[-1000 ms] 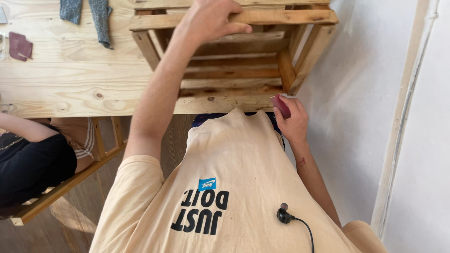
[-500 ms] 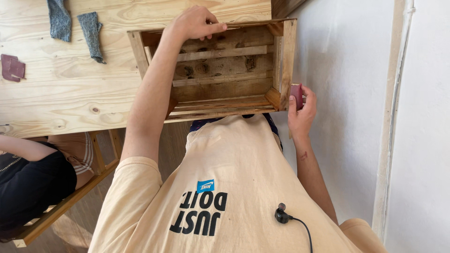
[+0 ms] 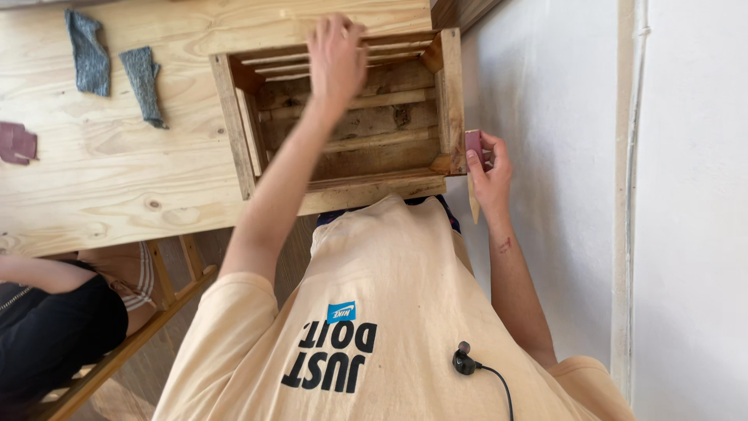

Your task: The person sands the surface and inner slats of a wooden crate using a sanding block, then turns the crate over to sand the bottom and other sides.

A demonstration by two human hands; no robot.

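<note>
A slatted wooden crate (image 3: 234, 117) stands on the pale wooden table (image 3: 117, 171), its open side facing up. My left hand (image 3: 336, 56) reaches across it and grips the far rim. My right hand (image 3: 489, 173) holds a small dark red piece of sandpaper (image 3: 472, 143) against the outside of the crate's right wall, near the front corner. The crate overhangs the table's near edge slightly, close to my chest.
Two grey cloth pieces (image 3: 117, 66) and another dark red sandpaper piece (image 3: 15, 143) lie on the table at the left. Another person in black (image 3: 54, 327) sits on a wooden chair (image 3: 167, 277) at lower left. A white wall (image 3: 561, 156) runs close along the right.
The crate has been tipped from lying on its side to standing with its opening up. My left hand shifted along the far rim; my right hand moved with the sandpaper to the right wall.
</note>
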